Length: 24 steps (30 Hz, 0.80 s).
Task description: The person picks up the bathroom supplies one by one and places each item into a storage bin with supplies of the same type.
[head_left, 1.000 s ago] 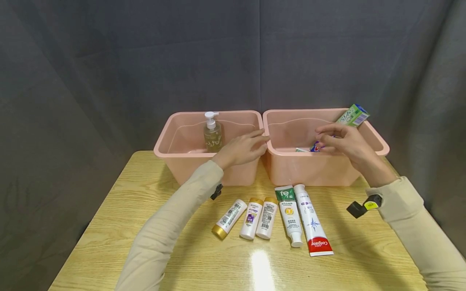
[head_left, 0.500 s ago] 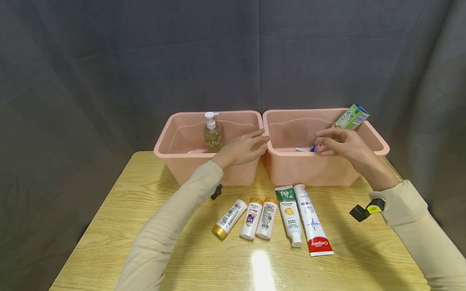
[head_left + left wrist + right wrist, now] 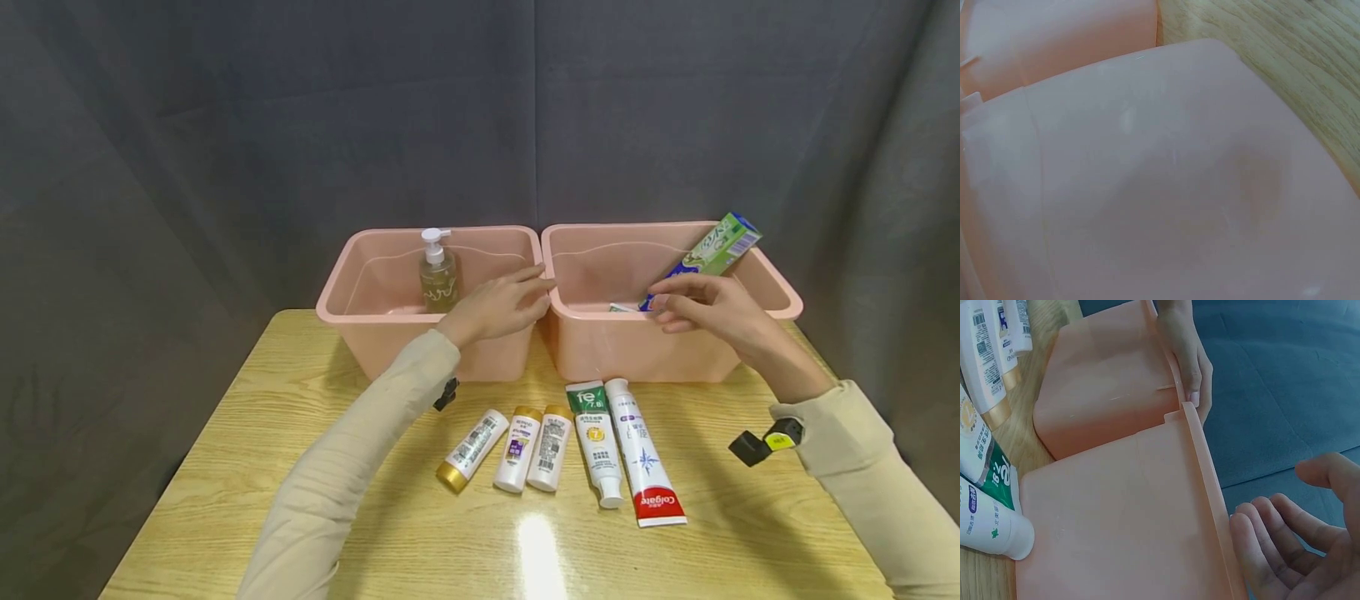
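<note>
A pink bin point(image 3: 641, 354) stands right of centre, a second bin point(image 3: 487, 358) left of it. The left hand point(image 3: 498, 308), fingers extended, lies at their adjoining rims; the right hand point(image 3: 701, 310), released, hovers over the pink bin, where a green-and-blue box point(image 3: 708, 254) tilts, upper right.

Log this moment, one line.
left grip: at left bin; right grip: empty, over right bin; pump bottle: left bin; box: tilted, right bin

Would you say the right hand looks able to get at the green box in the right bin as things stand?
Probably yes: the right hand looks empty near the front rim of the right bin, and the green box slants there with its upper end uncovered.
</note>
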Each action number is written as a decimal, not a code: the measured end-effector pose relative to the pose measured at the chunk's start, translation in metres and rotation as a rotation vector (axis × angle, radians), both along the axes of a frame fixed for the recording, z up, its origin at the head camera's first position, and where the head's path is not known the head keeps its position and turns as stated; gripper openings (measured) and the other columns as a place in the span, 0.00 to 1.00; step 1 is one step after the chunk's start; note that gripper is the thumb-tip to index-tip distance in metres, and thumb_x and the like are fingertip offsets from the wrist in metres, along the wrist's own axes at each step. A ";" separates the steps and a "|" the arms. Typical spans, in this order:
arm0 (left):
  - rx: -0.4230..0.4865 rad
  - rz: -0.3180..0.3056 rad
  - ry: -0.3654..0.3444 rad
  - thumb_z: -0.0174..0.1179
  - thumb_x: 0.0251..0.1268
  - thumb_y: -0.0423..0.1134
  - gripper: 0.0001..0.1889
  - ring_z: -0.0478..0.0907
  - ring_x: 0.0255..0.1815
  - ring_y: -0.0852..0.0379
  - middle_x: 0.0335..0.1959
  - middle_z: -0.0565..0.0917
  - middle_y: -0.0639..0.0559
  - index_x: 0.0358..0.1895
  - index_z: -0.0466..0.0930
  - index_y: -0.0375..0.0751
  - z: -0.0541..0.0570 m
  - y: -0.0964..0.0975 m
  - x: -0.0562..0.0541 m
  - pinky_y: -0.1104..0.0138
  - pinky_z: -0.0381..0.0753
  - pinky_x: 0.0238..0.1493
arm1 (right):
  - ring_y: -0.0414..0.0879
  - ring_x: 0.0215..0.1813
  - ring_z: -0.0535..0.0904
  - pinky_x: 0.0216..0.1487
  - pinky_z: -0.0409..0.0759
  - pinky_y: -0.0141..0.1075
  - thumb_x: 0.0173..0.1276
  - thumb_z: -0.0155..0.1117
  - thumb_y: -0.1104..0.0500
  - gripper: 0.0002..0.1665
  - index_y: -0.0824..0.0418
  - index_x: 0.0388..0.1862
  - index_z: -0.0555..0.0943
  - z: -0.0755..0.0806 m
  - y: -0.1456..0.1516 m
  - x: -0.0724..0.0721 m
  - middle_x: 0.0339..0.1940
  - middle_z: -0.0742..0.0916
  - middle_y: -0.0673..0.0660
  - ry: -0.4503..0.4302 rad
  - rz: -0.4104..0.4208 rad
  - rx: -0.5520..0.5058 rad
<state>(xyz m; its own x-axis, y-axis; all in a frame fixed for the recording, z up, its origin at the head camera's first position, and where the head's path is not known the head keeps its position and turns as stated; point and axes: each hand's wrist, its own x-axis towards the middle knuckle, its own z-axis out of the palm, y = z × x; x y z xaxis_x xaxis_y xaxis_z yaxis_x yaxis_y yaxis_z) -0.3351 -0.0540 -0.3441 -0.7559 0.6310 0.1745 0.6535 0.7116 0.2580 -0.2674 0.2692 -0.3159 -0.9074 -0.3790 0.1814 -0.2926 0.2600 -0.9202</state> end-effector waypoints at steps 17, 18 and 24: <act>-0.012 0.010 -0.008 0.37 0.78 0.58 0.27 0.60 0.75 0.47 0.79 0.56 0.54 0.75 0.65 0.59 0.002 0.000 0.000 0.52 0.61 0.72 | 0.44 0.38 0.86 0.40 0.85 0.37 0.75 0.55 0.67 0.15 0.77 0.55 0.75 -0.005 -0.001 0.004 0.41 0.87 0.54 0.021 0.011 0.065; -0.013 0.010 -0.009 0.37 0.78 0.58 0.27 0.60 0.75 0.47 0.79 0.56 0.54 0.75 0.64 0.59 0.001 0.000 0.000 0.52 0.61 0.72 | 0.44 0.38 0.86 0.40 0.85 0.36 0.75 0.55 0.67 0.16 0.78 0.56 0.74 -0.005 -0.001 0.005 0.42 0.87 0.53 0.021 0.010 0.074; -0.019 0.015 -0.012 0.37 0.78 0.58 0.27 0.60 0.75 0.48 0.79 0.56 0.54 0.75 0.64 0.59 0.001 0.000 0.000 0.52 0.61 0.72 | 0.44 0.38 0.86 0.40 0.86 0.37 0.75 0.56 0.67 0.19 0.80 0.58 0.73 -0.008 -0.001 0.007 0.43 0.88 0.52 0.035 0.020 0.113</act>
<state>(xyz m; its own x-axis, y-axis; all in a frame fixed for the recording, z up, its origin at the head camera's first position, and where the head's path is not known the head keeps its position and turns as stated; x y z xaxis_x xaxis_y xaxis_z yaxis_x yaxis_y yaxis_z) -0.3352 -0.0539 -0.3434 -0.7675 0.6225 0.1533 0.6395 0.7264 0.2519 -0.2607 0.2677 -0.3238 -0.8934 -0.4167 0.1680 -0.3303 0.3555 -0.8744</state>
